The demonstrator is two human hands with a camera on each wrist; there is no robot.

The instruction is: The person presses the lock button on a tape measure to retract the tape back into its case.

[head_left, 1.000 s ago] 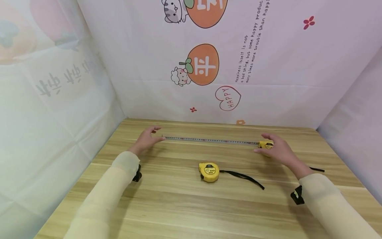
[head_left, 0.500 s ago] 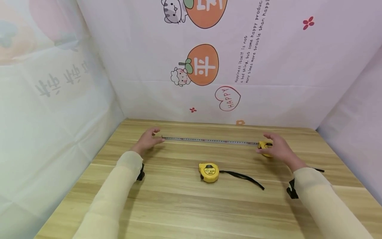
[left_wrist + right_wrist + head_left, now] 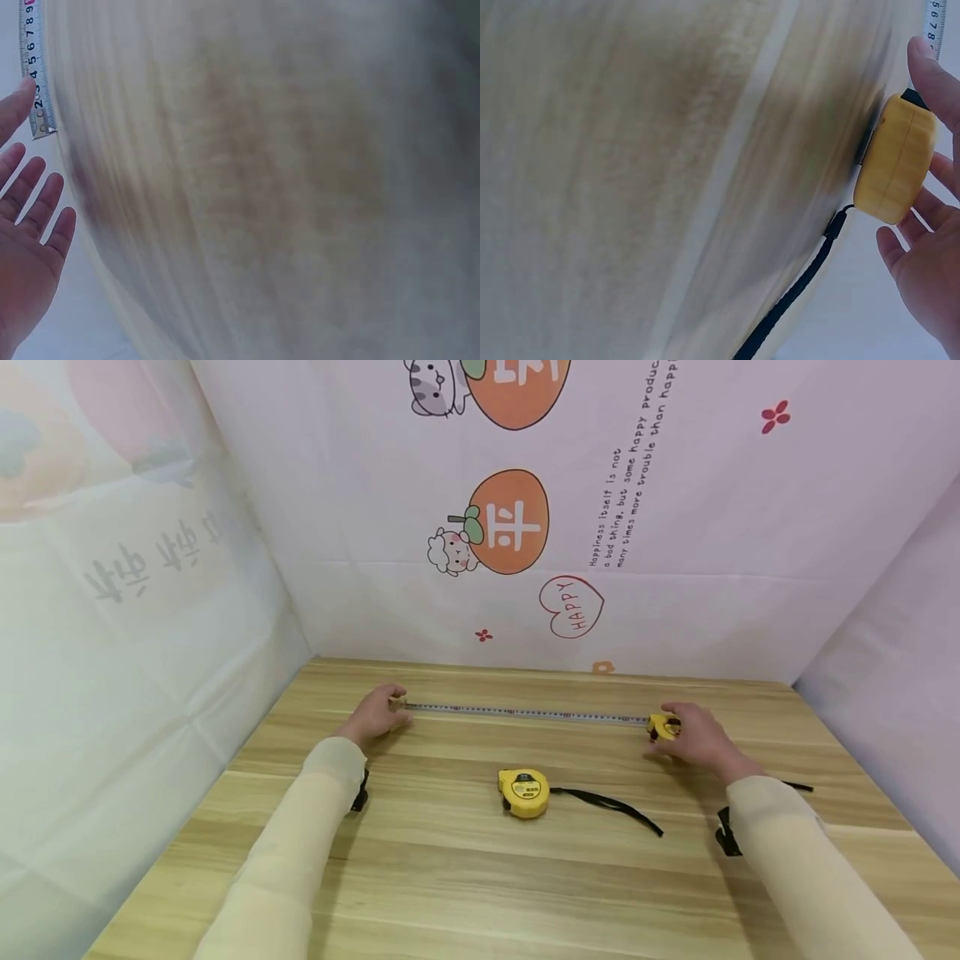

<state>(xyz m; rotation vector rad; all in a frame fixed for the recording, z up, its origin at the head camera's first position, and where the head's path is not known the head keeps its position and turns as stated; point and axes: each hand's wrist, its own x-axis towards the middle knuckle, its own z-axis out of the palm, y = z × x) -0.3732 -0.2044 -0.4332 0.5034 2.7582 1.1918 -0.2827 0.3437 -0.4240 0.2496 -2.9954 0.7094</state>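
Note:
A yellow tape measure (image 3: 663,727) lies toward the back right of the wooden table, its marked metal blade (image 3: 540,714) drawn out straight to the left. My left hand (image 3: 375,714) is at the blade's hooked end, fingers loosely spread. In the left wrist view the thumb (image 3: 19,105) overlaps the blade near its first numbers. Around the case stands my right hand (image 3: 697,735), thumb on the near side and fingers on the far side. Seen from the right wrist, the yellow case (image 3: 896,161) hides some fingertips, and the little finger (image 3: 889,244) shows apart from it.
A second yellow tape measure (image 3: 525,793) lies mid-table, its blade retracted and its black strap (image 3: 615,806) trailing right. The first one's black strap (image 3: 787,300) runs along the wood. Printed white cloth (image 3: 675,627) walls the back and sides.
Both hands have come down and closer about the blade's end and the case, with fingers drawn in somewhat. The blade and both tape measures stay in place.

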